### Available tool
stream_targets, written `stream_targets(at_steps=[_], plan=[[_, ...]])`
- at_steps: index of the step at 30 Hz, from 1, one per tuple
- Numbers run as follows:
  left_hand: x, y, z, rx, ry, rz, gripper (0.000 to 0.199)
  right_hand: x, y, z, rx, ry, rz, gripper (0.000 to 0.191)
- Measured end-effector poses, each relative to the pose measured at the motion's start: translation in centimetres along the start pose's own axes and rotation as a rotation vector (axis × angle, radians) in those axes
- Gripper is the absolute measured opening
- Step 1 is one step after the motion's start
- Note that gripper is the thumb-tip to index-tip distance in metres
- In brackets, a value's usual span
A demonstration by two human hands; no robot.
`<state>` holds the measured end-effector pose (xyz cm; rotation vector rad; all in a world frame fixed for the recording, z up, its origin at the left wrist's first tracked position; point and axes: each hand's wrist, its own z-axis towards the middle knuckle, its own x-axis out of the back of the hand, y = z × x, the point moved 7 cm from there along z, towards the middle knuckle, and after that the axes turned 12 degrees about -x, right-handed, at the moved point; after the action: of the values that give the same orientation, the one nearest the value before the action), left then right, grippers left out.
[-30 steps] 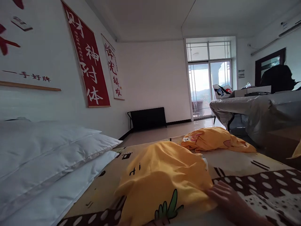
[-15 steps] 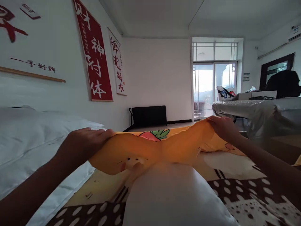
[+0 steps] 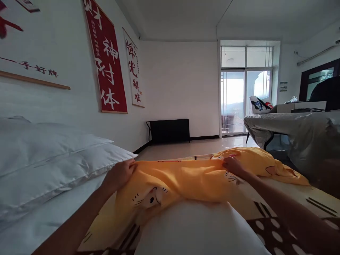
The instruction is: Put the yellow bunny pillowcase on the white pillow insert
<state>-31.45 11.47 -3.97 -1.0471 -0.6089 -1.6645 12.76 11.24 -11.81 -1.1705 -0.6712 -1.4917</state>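
An orange pillowcase (image 3: pixel 183 180) with printed cartoon faces is stretched between my two hands. My left hand (image 3: pixel 119 176) is closed on its far left corner. At the far right part of its edge, my right hand (image 3: pixel 233 165) grips the cloth. The near end of the pillowcase lies around the far end of a white pillow (image 3: pixel 202 230), which points away from me. Whatever part of the pillow is inside the cloth is hidden. Underneath is a patterned bedspread (image 3: pixel 276 230) with brown, dotted and cream areas.
White pillows (image 3: pixel 53 156) are stacked at the left by the wall. More orange printed cloth (image 3: pixel 252 159) lies bunched beyond my right hand. A plastic-covered table (image 3: pixel 287 122) with boxes stands at the right. A black folded panel (image 3: pixel 170 131) leans against the far wall.
Both hands have lowered, and my right hand has come slightly left. The pillowcase edge is now straighter and lower. More of the bunched orange cloth shows on the right. The view has shifted slightly.
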Motion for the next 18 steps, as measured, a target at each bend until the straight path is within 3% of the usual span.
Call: stream_targets(at_steps=[3,7,10,13,15,18], plan=[[-2.4,-0.6,2.7,-0.008,-0.036,0.064,0.034,-1.9,-0.5,3.0,-0.008,-0.002,0.006,0.027],[-3.5,-0.4,6.2,-0.011,-0.021,0.169,0.037,-2.3,-1.1,6.7,-0.045,0.023,-0.009,0.032],[-5.8,-0.3,7.1,0.002,-0.070,0.199,0.037,-3.3,-1.7,7.3,-0.050,0.015,-0.046,0.030],[-8.4,0.4,6.9,0.019,-0.139,0.171,0.039,-4.5,-2.5,6.2,-0.024,-0.015,-0.067,0.028],[-9.2,2.3,6.8,-0.013,-0.149,0.100,0.046,-4.4,-4.1,5.1,0.026,-0.018,-0.052,0.033],[-9.7,8.0,7.0,-0.189,-0.186,-0.066,0.047,-3.6,-9.0,3.3,0.173,-0.046,-0.005,0.037]])
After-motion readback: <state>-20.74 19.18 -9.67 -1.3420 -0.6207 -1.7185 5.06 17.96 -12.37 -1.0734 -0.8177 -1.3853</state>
